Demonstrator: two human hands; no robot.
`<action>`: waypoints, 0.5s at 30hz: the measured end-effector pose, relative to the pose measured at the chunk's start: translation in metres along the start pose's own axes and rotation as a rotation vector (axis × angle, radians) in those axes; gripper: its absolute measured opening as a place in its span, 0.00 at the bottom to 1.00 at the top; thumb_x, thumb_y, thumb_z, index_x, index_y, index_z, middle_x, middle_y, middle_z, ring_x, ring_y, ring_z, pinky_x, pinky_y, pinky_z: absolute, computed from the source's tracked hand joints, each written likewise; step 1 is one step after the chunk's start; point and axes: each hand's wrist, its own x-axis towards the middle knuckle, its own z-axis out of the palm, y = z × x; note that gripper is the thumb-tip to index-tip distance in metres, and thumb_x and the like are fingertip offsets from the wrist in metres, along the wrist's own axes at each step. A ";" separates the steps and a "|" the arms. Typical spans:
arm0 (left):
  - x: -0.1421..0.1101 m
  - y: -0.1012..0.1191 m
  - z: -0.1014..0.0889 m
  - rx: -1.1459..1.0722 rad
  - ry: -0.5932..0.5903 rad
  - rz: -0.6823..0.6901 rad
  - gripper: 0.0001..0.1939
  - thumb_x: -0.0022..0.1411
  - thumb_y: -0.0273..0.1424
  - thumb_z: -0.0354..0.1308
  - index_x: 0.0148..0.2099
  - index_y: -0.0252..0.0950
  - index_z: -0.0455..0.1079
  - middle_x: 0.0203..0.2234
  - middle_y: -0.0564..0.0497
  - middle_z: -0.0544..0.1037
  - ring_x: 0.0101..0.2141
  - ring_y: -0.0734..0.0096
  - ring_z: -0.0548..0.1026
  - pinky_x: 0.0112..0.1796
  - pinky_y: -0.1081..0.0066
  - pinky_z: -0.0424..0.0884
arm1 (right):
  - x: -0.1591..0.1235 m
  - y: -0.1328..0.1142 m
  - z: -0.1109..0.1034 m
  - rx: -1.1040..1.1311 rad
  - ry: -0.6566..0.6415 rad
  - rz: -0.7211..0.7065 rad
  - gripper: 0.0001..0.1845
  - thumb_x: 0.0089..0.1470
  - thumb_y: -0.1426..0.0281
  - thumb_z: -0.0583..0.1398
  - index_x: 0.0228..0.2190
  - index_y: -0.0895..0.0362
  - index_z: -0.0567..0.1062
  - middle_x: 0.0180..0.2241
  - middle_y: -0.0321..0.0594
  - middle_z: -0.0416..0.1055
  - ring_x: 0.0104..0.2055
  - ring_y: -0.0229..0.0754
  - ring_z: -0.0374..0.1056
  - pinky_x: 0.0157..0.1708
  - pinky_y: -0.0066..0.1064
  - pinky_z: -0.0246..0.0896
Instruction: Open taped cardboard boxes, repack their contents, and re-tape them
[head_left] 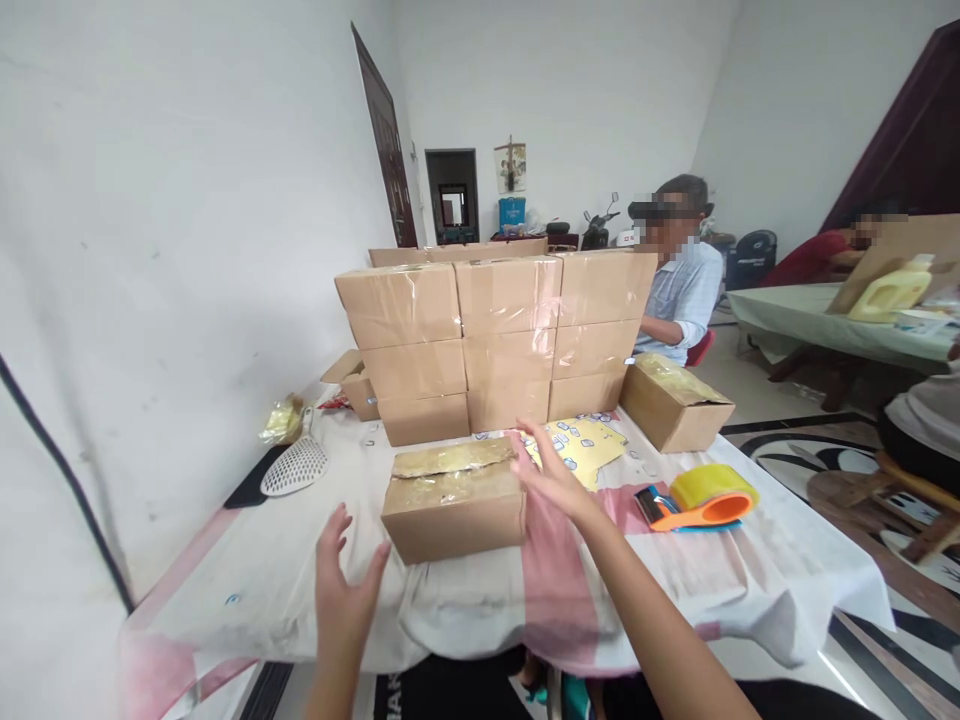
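A cardboard box (454,510) with crumpled clear tape over its top flaps sits on the cloth in front of me. Left of it, my left hand (346,565) hovers with fingers apart, holding nothing. My right hand (551,470) is at the box's right end, fingers spread; whether it touches the box I cannot tell. To the right lies an orange tape dispenser (705,508) with a yellowish roll of tape. Behind the box rises a stack of taped cardboard boxes (510,340), three across and three high.
Another taped box (675,400) stands at the table's right edge. A white perforated ladle (298,465) and crumpled tape (283,418) lie left, near a small open box (356,385). Yellow patterned sheet (585,445) lies before the stack. A person (686,280) sits behind; others are at right.
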 end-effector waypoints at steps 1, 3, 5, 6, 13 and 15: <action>0.002 -0.010 0.001 -0.120 -0.066 -0.137 0.40 0.60 0.50 0.63 0.69 0.44 0.58 0.67 0.38 0.64 0.63 0.46 0.68 0.58 0.48 0.69 | -0.013 0.012 0.000 0.124 -0.092 -0.025 0.48 0.58 0.47 0.61 0.70 0.49 0.50 0.72 0.49 0.49 0.74 0.51 0.47 0.68 0.47 0.49; 0.003 -0.022 0.010 -0.295 -0.190 -0.336 0.45 0.55 0.59 0.62 0.68 0.43 0.60 0.67 0.38 0.66 0.63 0.44 0.68 0.58 0.50 0.70 | -0.031 0.032 0.005 0.227 -0.217 -0.030 0.63 0.51 0.46 0.67 0.73 0.46 0.38 0.75 0.47 0.36 0.76 0.54 0.38 0.70 0.50 0.44; 0.000 -0.024 0.027 -0.348 -0.238 -0.420 0.49 0.49 0.64 0.62 0.64 0.39 0.65 0.61 0.38 0.72 0.62 0.42 0.69 0.58 0.52 0.71 | -0.036 0.044 0.013 0.202 -0.250 0.009 0.72 0.47 0.50 0.71 0.72 0.47 0.29 0.76 0.48 0.29 0.77 0.55 0.31 0.72 0.51 0.37; -0.003 -0.023 0.036 -0.339 -0.242 -0.441 0.49 0.47 0.65 0.63 0.63 0.37 0.67 0.59 0.38 0.75 0.61 0.42 0.70 0.59 0.52 0.70 | -0.036 0.048 0.016 0.174 -0.247 0.029 0.74 0.46 0.52 0.72 0.72 0.48 0.27 0.75 0.49 0.29 0.77 0.55 0.29 0.72 0.52 0.33; -0.016 -0.004 0.066 -0.351 -0.227 -0.456 0.48 0.51 0.71 0.52 0.57 0.38 0.71 0.54 0.40 0.78 0.57 0.43 0.74 0.54 0.53 0.75 | -0.048 0.066 -0.015 0.253 -0.088 -0.008 0.76 0.39 0.51 0.74 0.73 0.50 0.34 0.74 0.51 0.38 0.76 0.59 0.33 0.72 0.54 0.33; -0.010 0.015 0.084 -0.451 -0.262 -0.398 0.51 0.48 0.74 0.48 0.56 0.39 0.72 0.52 0.41 0.80 0.55 0.43 0.76 0.52 0.52 0.77 | -0.067 0.067 -0.045 0.330 0.068 -0.025 0.73 0.41 0.45 0.71 0.73 0.49 0.36 0.75 0.48 0.38 0.76 0.58 0.34 0.72 0.52 0.34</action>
